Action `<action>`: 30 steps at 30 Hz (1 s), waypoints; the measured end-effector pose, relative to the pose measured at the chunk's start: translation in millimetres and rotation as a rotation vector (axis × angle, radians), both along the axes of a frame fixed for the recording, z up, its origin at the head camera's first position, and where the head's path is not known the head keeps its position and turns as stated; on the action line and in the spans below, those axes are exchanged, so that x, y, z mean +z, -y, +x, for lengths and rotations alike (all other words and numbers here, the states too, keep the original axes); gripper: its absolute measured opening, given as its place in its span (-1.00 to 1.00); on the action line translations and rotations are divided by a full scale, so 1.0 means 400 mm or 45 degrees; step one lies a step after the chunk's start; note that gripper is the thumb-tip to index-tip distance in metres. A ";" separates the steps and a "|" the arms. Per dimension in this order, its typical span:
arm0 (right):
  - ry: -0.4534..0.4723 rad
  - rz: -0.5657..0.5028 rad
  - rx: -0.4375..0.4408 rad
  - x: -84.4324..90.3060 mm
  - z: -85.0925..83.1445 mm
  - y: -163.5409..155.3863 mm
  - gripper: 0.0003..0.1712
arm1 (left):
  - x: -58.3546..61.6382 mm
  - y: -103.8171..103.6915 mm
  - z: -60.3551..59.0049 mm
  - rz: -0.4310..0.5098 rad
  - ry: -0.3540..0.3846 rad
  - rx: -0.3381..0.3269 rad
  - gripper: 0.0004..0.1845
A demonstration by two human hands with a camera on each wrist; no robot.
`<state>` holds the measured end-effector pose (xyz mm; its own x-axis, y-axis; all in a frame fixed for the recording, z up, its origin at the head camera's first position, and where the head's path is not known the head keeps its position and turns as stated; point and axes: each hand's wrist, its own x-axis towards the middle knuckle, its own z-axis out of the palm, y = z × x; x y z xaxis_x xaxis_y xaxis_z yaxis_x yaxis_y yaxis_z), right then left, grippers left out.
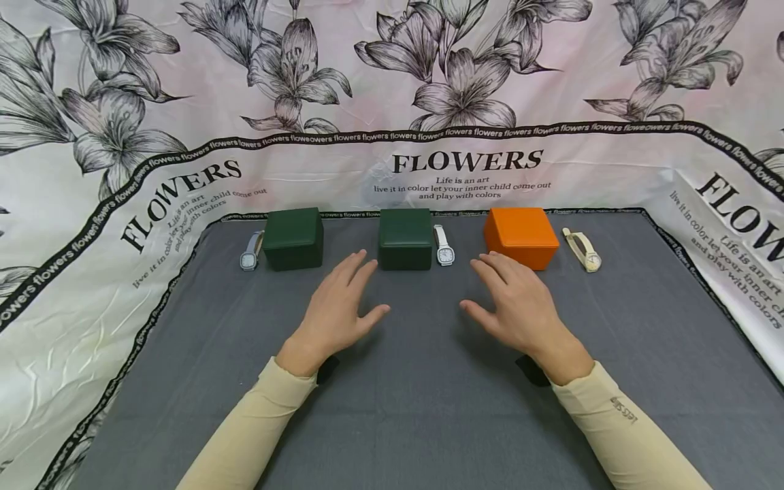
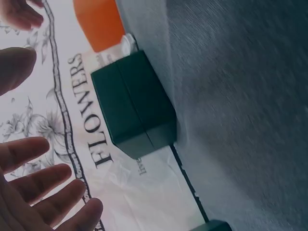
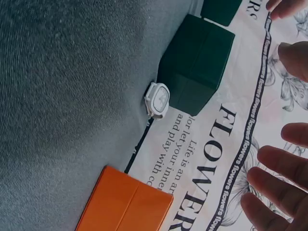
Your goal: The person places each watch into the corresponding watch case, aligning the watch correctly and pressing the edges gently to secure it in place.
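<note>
My left hand (image 1: 333, 306) hovers over the grey cloth with fingers spread, holding nothing. Nearest to it are the left green box (image 1: 294, 238) and the middle green box (image 1: 405, 238). My right hand (image 1: 519, 306) is likewise spread and holds nothing, just in front of the orange box (image 1: 520, 238). All three boxes have their lids down. A blue-grey watch (image 1: 250, 253) lies left of the left green box. Right of the middle one is a white watch (image 1: 444, 246), also seen in the right wrist view (image 3: 158, 100). A cream watch (image 1: 583, 250) lies right of the orange box.
Grey cloth (image 1: 404, 408) covers the tabletop. Behind the row of boxes and along both sides runs a white flower-printed cloth (image 1: 331, 170) with a black border. The boxes and watches stand in a row near the far edge of the grey cloth.
</note>
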<state>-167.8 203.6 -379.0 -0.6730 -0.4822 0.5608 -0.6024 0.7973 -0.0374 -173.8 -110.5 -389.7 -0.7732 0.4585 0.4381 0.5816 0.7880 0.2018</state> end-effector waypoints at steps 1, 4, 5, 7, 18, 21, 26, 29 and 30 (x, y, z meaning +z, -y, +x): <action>-0.009 -0.004 0.002 0.002 -0.001 0.000 -0.20 | 0.002 -0.003 0.001 0.004 0.002 -0.008 -0.22; -0.023 -0.021 0.005 0.009 -0.006 -0.001 -0.22 | 0.006 -0.017 0.002 0.005 -0.015 -0.043 -0.23; -0.024 -0.027 0.005 0.011 -0.006 -0.002 -0.23 | 0.008 -0.023 0.001 0.000 -0.022 -0.056 -0.24; -0.022 -0.036 -0.001 0.013 -0.007 -0.006 -0.23 | 0.014 -0.037 -0.001 -0.001 -0.031 -0.081 -0.25; -0.022 -0.044 -0.030 0.006 -0.004 -0.044 -0.22 | 0.021 -0.133 -0.019 0.061 -0.069 -0.185 -0.27; -0.029 -0.061 -0.026 0.005 -0.006 -0.056 -0.23 | 0.019 -0.159 -0.023 0.074 -0.035 -0.191 -0.28; -0.028 -0.092 -0.044 0.006 -0.009 -0.079 -0.22 | 0.018 -0.203 -0.028 0.097 0.023 -0.199 -0.30; -0.023 -0.093 -0.062 0.006 -0.011 -0.096 -0.20 | 0.016 -0.234 -0.033 0.094 0.028 -0.221 -0.32; -0.021 -0.093 -0.067 0.007 -0.012 -0.103 -0.19 | 0.015 -0.245 -0.036 0.092 0.028 -0.230 -0.33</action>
